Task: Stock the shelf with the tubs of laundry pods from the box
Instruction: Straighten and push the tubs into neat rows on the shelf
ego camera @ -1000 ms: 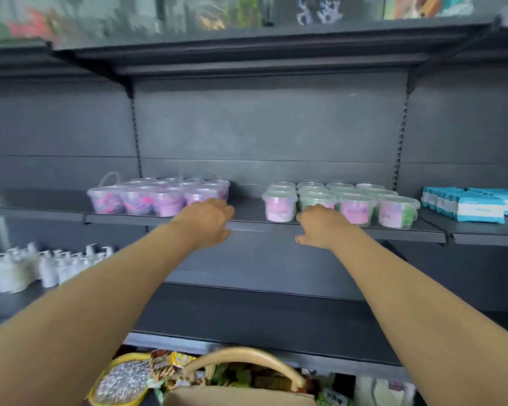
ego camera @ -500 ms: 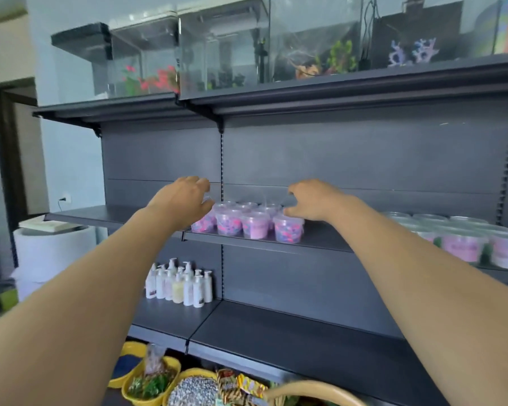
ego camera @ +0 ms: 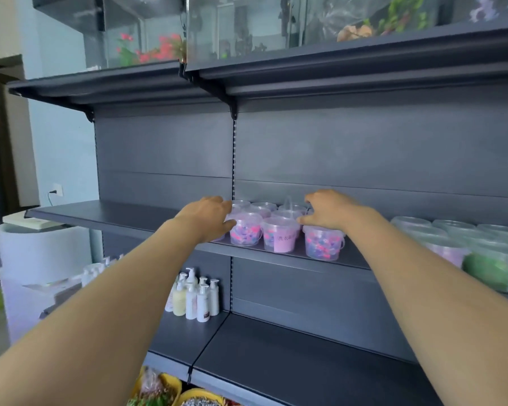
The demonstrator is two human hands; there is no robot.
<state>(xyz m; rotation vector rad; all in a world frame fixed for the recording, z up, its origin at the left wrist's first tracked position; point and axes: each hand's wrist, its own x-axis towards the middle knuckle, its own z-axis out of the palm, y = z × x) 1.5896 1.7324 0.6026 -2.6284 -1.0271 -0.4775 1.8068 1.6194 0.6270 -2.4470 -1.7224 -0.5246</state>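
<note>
tubs point(ego camera: 279, 230) – clear, pink-purple pods | both hands point(ego camera: 208, 218) flank cluster

Dark grey shelf point(ego camera: 123, 213), clear tubs point(ego camera: 279, 230) filled with pink, blue and purple pods, pink label point(ego camera: 285, 240) on one tub, white and cream pump bottles point(ego camera: 195, 297), red flowers point(ego camera: 159, 49), yellow bowls point(ego camera: 170, 385).

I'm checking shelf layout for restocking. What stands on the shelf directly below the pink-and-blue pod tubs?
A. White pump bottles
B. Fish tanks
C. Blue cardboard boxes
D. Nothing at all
A: a cluster of white pump bottles stands on the lower shelf, below and left of the pod tubs.
</note>
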